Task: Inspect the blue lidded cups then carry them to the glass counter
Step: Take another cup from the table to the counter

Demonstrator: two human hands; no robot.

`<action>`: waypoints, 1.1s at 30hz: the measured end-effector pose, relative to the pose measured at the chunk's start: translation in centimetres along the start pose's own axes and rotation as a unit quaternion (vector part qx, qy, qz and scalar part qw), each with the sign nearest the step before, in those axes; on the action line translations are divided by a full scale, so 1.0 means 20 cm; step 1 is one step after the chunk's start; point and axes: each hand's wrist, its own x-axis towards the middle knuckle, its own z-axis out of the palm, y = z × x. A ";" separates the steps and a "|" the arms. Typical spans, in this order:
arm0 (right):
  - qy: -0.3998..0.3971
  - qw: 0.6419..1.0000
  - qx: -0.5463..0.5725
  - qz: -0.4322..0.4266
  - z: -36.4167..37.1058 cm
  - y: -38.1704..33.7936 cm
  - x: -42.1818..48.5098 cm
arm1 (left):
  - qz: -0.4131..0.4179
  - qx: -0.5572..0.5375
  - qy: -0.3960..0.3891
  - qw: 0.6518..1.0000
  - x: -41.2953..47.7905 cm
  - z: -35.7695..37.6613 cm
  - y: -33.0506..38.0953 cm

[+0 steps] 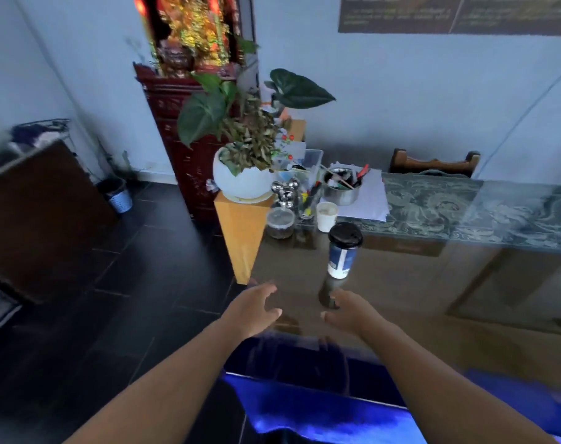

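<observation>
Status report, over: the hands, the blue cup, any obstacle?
Left hand, right hand: open, empty. Blue lidded cup upright on glass counter, apart from both hands. Nothing in between.

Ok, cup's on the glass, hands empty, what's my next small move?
Probably pull both hands back and go for the next one: the blue lidded cup stands upright on the glass counter, and the left hand and right hand hold nothing.
</observation>
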 end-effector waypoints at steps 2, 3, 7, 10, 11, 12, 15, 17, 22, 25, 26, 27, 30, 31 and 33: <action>-0.016 0.999 -0.009 -0.040 0.07 -0.19 0.04 | -0.034 -0.007 0.020 0.999 -0.10 -0.08 -0.13; -0.025 0.998 -0.016 -0.061 0.11 -0.30 0.05 | -0.056 -0.013 0.031 0.998 -0.15 -0.13 -0.21; -0.071 0.984 -0.045 -0.156 0.28 -0.78 0.12 | -0.154 -0.049 0.084 0.983 -0.38 -0.30 -0.63; -0.099 0.974 -0.051 -0.196 0.46 -1.14 0.19 | -0.219 -0.089 0.120 0.964 -0.54 -0.40 -0.97; -0.113 0.969 -0.060 -0.210 0.53 -1.27 0.22 | -0.239 -0.103 0.129 0.957 -0.59 -0.43 -1.08; -0.129 0.964 -0.071 -0.223 0.61 -1.40 0.25 | -0.257 -0.115 0.136 0.950 -0.64 -0.46 -1.20; -0.167 0.943 -0.112 -0.266 0.83 -1.82 0.33 | -0.306 -0.148 0.158 0.927 -0.78 -0.55 -1.57; -0.189 0.929 -0.134 -0.290 0.99 -2.12 0.37 | -0.340 -0.171 0.173 0.908 -0.89 -0.62 -1.82; -0.243 0.877 -0.198 -0.364 1.34 -2.82 0.39 | -0.427 -0.191 0.212 0.858 -1.24 -0.79 -2.33; -0.276 0.839 -0.224 -0.411 1.54 -3.20 0.36 | -0.480 -0.204 0.241 0.818 -1.46 -0.85 -2.56; -0.286 0.825 -0.233 -0.429 1.61 -3.31 0.35 | -0.497 -0.206 0.251 0.804 -1.52 -0.86 -2.63; -0.294 0.810 -0.241 -0.447 1.68 -3.41 0.34 | -0.513 -0.210 0.264 0.789 -1.58 -0.87 -2.69; -0.318 0.763 -0.257 -0.500 1.88 -3.72 0.29 | -0.557 -0.227 0.300 0.740 -1.74 -0.88 -2.84; -0.328 0.745 -0.263 -0.518 1.95 -3.82 0.27 | -0.573 -0.232 0.311 0.722 -1.78 -0.88 -2.88; -0.342 0.704 -0.280 -0.556 2.09 -4.02 0.24 | -0.605 -0.245 0.327 0.684 -1.86 -0.90 -2.97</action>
